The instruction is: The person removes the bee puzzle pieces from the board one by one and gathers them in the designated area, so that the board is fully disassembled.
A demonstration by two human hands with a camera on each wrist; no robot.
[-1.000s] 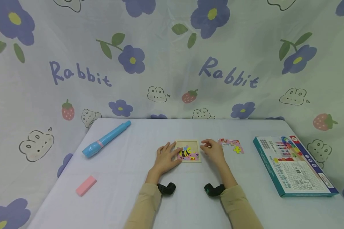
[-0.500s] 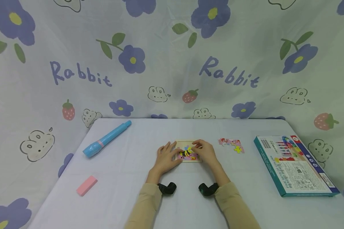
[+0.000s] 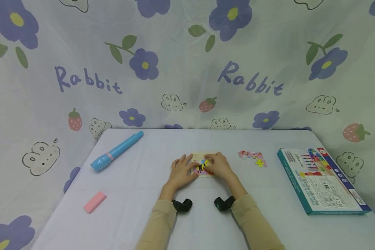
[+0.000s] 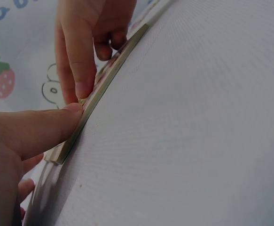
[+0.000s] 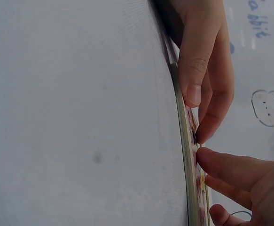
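A small wooden puzzle board with a bee picture lies mid-table in the head view, pale rim around it. My left hand rests along its left side, fingers spread, thumb on the board's face. Over the board's right half, my right hand pinches a small puzzle piece against the picture. That piece is mostly hidden by the fingers; a yellowish bit shows beneath a fingertip in the left wrist view. In the right wrist view, the right thumb and fingers meet the board's face.
Several loose pink and yellow puzzle pieces lie right of the board. Farther right is a flat box with teal edges. On the left are a blue tube-shaped thing and a pink block. Patterned cloth hangs behind the table.
My right hand has moved left from beside the board, carrying a piece, and come down onto the bee picture. The left hand has stayed in place.
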